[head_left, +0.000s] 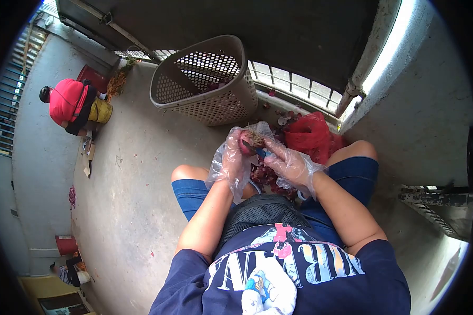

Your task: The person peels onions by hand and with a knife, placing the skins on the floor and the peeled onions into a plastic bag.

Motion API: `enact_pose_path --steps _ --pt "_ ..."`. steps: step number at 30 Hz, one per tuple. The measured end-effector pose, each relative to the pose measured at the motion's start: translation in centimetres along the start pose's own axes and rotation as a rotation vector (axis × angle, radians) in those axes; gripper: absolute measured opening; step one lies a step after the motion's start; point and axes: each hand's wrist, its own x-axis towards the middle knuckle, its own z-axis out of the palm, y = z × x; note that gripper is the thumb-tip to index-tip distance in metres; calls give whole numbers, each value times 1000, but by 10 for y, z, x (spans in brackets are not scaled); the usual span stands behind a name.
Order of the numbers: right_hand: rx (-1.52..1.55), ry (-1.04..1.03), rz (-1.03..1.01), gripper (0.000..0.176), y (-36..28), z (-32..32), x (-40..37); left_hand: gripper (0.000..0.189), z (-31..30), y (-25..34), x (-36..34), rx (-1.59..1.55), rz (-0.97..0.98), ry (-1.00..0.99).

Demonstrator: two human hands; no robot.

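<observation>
Both of my hands wear clear plastic gloves and meet in front of my knees. My left hand (232,156) is closed around a red onion (245,148) whose dry, stringy root end faces up. In my right hand (290,166) is a small knife with a blue handle (261,153); its blade lies against the onion and is mostly hidden. Below the hands, dark red onion skins (263,176) lie in a heap between my legs. A red mesh bag (310,134) rests just beyond my right hand.
A tall perforated plastic basket (207,84) stands ahead, with some onions inside. Loose peels (285,118) lie beside it, along a barred opening in the wall. At the left, a person in a red top (68,102) bends on a yellow bucket (101,111). Another person (71,273) sits farther back.
</observation>
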Motion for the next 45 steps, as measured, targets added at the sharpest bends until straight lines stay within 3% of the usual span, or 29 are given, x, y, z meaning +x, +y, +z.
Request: enact_pose_path --steps 3,7,13,15,17,18,20,21,23,27,29,32,36,39,41,43,45 --pt "28 32 67 58 4 6 2 42 -5 -3 5 73 65 -26" --pt "76 63 11 57 2 7 4 46 -8 -5 9 151 142 -30" --pt "130 3 -71 62 -3 2 2 41 9 13 -6 69 -35 18" --pt "30 83 -145 64 -5 2 1 45 19 20 -12 67 -118 -15" --pt "-23 0 -2 62 -15 -6 -1 54 9 10 -3 15 -111 -28" --pt "-61 37 -39 62 -12 -4 0 54 5 7 0 0 -114 -73" --pt "-20 84 -83 60 -11 -2 1 38 22 19 -21 40 -133 -9" --pt "50 87 -2 63 2 4 6 33 17 16 -17 42 -118 23" --pt "196 -4 75 55 -4 -2 7 45 -11 -4 5 128 -135 34" --pt "190 45 51 53 10 3 11 38 -12 -4 8 73 -91 -53" --pt "704 -90 95 50 2 -3 7 35 2 7 -7 13 -105 -79" --pt "803 18 118 48 -4 3 7 29 -2 4 -3 -35 -96 -149" --pt "720 18 121 48 1 2 12 29 -5 6 -4 158 8 -92" --pt "672 60 -6 54 7 -4 19 30 -10 10 -9 40 -87 -234" --pt "649 115 75 55 15 -4 22 32 -11 8 -9 -63 -33 -253" --pt "542 111 240 54 22 -6 22 35 -15 9 -2 -67 -43 -114" --pt "41 58 284 60 28 -6 21 34 -5 19 -11 -81 -55 -14"
